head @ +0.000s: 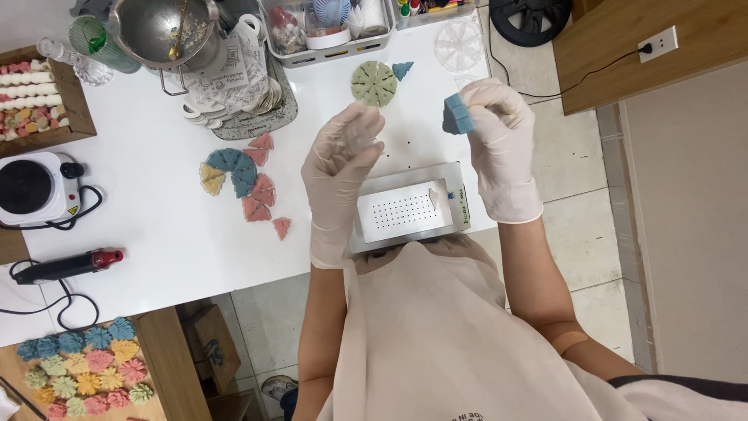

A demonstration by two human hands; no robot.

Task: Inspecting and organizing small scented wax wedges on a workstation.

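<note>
My right hand [499,148], gloved in white, is gripping a small stack of blue wedge pieces [456,114] between thumb and fingertips, holding it up above the white table [156,210]. My left hand [343,168], also gloved, is hovering just beside it with the fingers loosely curled and nothing in it that I can make out; the fingertips are pointing up toward the green segmented disc [374,83] lying flat on the table just beyond them. A single blue wedge [403,70] is lying right next to that disc, near the stack I am holding.

Under and between my wrists a metal plate with rows of small holes [409,209] is sitting at the table edge, with one pale wedge [434,196] resting on it.

To my left, well apart from my hands, a partial ring of blue, yellow and pink wedges [241,181] is spreading across the table. Farther out are lying a metal pot [164,31], a small black hotplate [35,187] and a red-tipped hand tool [66,265]. Many coloured flower shapes [82,374] are sitting on a wooden board [167,359] below.
</note>
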